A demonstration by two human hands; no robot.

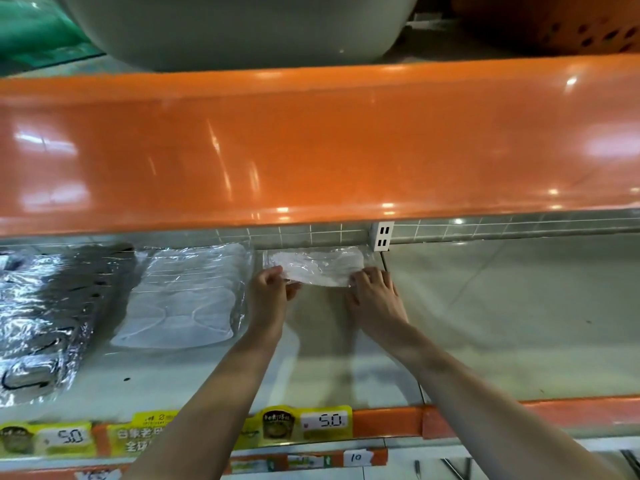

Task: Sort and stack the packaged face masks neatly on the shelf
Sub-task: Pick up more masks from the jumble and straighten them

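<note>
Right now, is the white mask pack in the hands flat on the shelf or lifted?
Partly lifted, it seems: left hand and right hand pinch the white mask pack by its near edge; whether its far edge touches the shelf is unclear.

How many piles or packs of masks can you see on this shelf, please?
3: black mask stack far left, white mask stack beside it, single white mask pack held by both hands. More may lie offscreen left.
</note>
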